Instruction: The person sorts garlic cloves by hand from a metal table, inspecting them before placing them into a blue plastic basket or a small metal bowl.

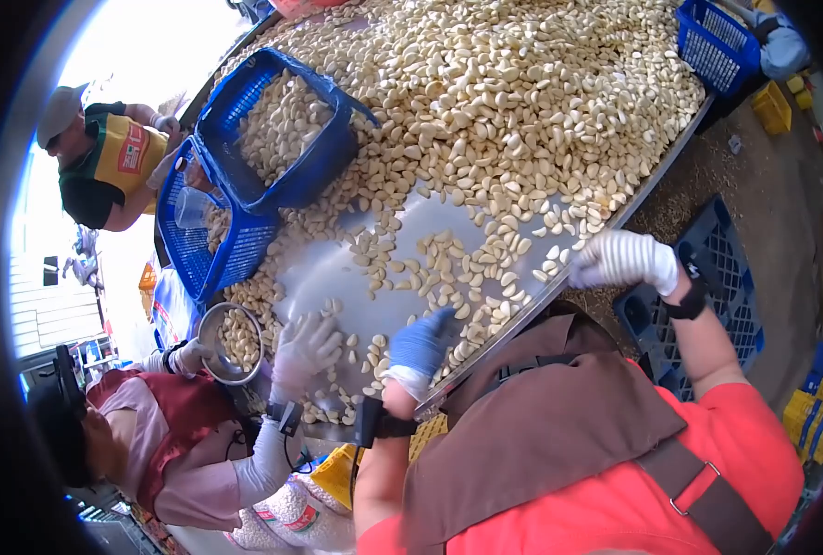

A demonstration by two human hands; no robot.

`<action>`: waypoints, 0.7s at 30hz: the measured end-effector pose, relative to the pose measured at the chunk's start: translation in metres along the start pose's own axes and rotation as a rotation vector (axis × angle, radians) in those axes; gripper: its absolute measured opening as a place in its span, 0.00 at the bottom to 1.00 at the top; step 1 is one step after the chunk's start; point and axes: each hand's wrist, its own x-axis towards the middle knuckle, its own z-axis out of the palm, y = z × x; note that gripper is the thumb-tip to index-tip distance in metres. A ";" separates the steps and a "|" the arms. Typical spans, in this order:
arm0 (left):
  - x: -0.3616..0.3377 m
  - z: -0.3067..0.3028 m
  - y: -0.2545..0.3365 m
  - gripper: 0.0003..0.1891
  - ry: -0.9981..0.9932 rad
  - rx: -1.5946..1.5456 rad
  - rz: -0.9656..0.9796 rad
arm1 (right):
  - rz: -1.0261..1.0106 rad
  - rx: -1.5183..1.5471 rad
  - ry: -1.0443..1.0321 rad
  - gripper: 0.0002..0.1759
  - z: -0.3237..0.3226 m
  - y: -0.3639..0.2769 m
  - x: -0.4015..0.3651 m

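Peeled garlic cloves (522, 111) cover much of the metal table (323, 277), heaped high at the far side and loosely scattered nearer me. My left hand (420, 344), in a blue glove over a white cuff, is low over the near part of the table beside loose cloves. Its fingers look stretched out, with nothing visible in them. At the table's right edge is my right hand (622, 259), in a white ribbed glove. Its fingers curl inward by a few cloves, and the fingertips are hidden, so what they hold cannot be made out.
A co-worker at left holds a metal bowl (231, 344) of cloves, other gloved hand (308, 351) over the table. Blue baskets (272, 139) stand at the far left, another blue basket (717, 46) far right. Another person (115, 157) stands beyond. A blue pallet (721, 277) lies right.
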 end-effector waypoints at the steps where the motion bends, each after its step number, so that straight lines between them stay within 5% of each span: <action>1: -0.001 0.008 0.009 0.16 -0.042 0.123 0.143 | 0.087 0.015 -0.061 0.13 -0.001 -0.004 -0.013; 5: 0.015 0.017 0.031 0.13 -0.271 0.302 0.271 | 0.228 -0.479 -0.080 0.12 -0.001 -0.019 -0.010; 9: 0.017 0.012 0.036 0.12 -0.333 0.435 0.304 | 0.186 -0.418 0.353 0.16 -0.002 -0.011 0.041; 11: 0.017 0.022 0.027 0.11 -0.288 0.417 0.313 | 0.059 -0.395 0.797 0.15 0.010 0.006 0.082; 13: 0.016 0.033 0.014 0.11 -0.205 0.386 0.234 | 0.438 -0.708 0.509 0.16 0.030 0.013 0.128; 15: 0.013 0.029 0.007 0.12 -0.128 0.355 0.165 | 0.219 -0.682 0.092 0.17 0.054 -0.019 0.141; 17: 0.008 0.018 0.002 0.11 0.166 0.331 -0.159 | -0.027 -0.518 -0.017 0.29 0.093 -0.027 0.150; 19: 0.007 0.011 -0.022 0.12 0.350 0.225 -0.345 | -0.231 -0.392 0.042 0.27 0.087 -0.062 0.139; 20: 0.007 0.015 -0.048 0.13 0.457 0.077 -0.343 | -0.084 -0.175 0.091 0.25 0.081 -0.058 0.152; 21: 0.005 0.016 -0.067 0.15 0.563 -0.070 -0.348 | -0.551 0.077 0.476 0.21 0.066 -0.051 0.154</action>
